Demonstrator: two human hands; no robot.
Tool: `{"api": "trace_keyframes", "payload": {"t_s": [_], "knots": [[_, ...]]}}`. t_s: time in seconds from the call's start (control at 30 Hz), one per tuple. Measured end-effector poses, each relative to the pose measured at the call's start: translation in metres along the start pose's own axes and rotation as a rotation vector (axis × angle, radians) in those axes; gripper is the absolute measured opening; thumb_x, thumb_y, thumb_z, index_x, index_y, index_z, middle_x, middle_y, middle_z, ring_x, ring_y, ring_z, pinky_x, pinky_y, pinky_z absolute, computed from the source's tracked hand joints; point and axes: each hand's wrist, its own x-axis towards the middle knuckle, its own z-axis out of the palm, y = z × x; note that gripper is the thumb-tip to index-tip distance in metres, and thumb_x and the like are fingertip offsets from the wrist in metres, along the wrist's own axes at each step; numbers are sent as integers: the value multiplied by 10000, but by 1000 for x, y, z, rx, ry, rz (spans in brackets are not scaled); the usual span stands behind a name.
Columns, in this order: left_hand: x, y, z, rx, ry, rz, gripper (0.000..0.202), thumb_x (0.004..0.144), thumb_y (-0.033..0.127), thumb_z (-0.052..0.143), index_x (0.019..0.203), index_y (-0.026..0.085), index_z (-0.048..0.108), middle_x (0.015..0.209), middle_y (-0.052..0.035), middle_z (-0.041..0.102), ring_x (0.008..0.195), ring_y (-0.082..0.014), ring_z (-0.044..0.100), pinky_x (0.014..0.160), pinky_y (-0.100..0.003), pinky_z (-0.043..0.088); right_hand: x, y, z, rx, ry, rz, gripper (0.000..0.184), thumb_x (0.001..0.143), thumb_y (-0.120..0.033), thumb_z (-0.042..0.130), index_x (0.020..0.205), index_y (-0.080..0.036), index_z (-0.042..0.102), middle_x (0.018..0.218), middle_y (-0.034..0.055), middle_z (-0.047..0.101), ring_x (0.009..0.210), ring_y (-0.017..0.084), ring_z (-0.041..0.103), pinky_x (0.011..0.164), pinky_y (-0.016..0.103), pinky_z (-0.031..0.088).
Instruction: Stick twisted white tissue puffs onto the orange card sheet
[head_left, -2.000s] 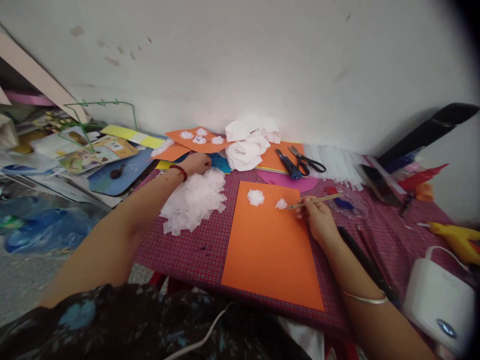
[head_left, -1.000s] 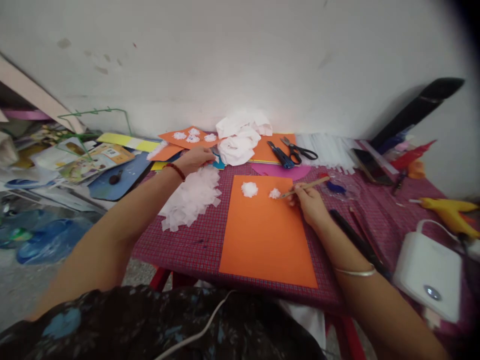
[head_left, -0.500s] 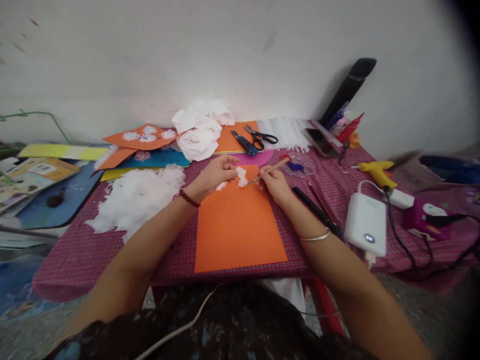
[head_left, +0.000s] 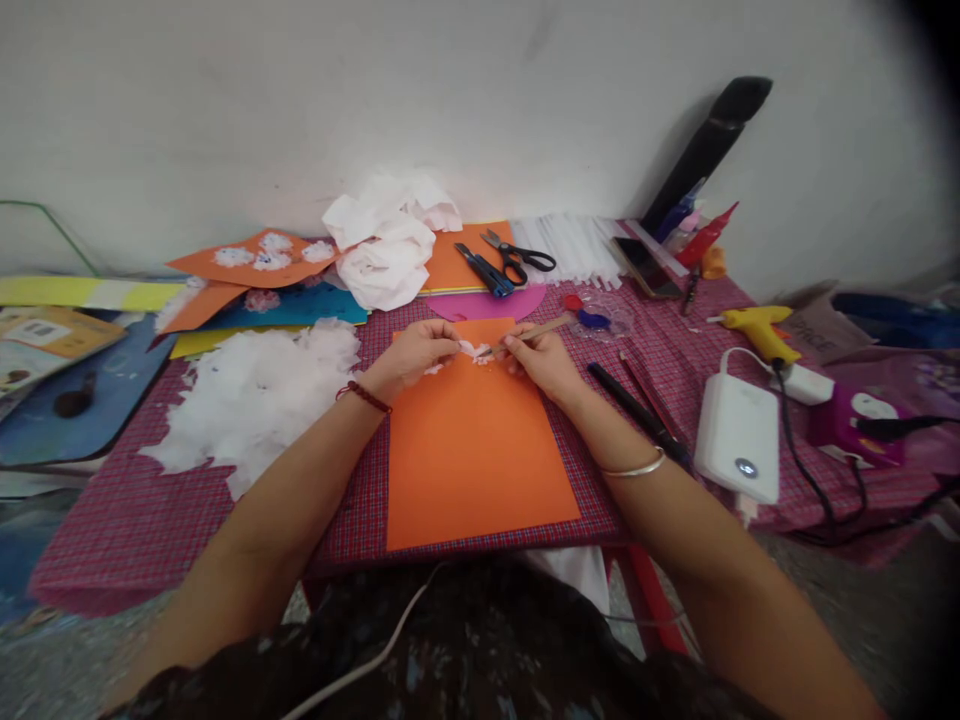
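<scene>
An orange sheet of paper (head_left: 480, 450) lies in front of me. Small crumpled white tissue paper (head_left: 471, 348) is near its far edge, between my hands. My left hand (head_left: 421, 355) pinches the left side of this tissue with thumb and fingers. In my right hand (head_left: 541, 358) is a thin pale wooden stick (head_left: 551, 326), its tip touching or close to the tissue. Exactly what the tip is like is too small to tell. To the left of my left hand lies a heap of white tissue pieces (head_left: 262, 400).
Scissors (head_left: 517, 258) and a blue cutter (head_left: 484, 270) lie beyond the sheet. Crumpled white paper (head_left: 386, 255) and orange paper with white flowers (head_left: 255, 260) are at back left. Right: black pen (head_left: 630, 405), power bank (head_left: 739, 435), yellow glue gun (head_left: 761, 330), phone (head_left: 646, 265).
My hands have come closer together. The tissue between them looks lower and more bunched, and the stick's tip has moved left towards it. The camera view has shifted slightly.
</scene>
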Motion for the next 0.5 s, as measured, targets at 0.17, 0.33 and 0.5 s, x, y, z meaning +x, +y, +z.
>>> {"api": "trace_keyframes", "payload": {"t_s": [0.17,0.33,0.5], "knots": [[-1,2,-1,98,-17,-14,103,621,205,663,644,161,572,513,40,479,458,-61,390,460,-219,253,2,3,2,-17,43,-21,335,744,-509,685,761,-186,594,660,-2,661,417,80,514,417,224,401],[-4,4,15,248,-84,74,196,636,271,727,691,158,577,604,32,535,523,-71,440,490,-212,283,2,1,3,-5,51,5,334,744,-504,684,750,-187,581,654,8,663,419,84,520,398,217,371],[3,-11,38,398,37,201,157,684,172,639,829,166,578,735,0,599,660,-116,551,607,-238,405,1,-5,-4,49,180,18,335,765,-520,659,768,-200,557,622,-4,641,415,81,507,406,215,375]]}}
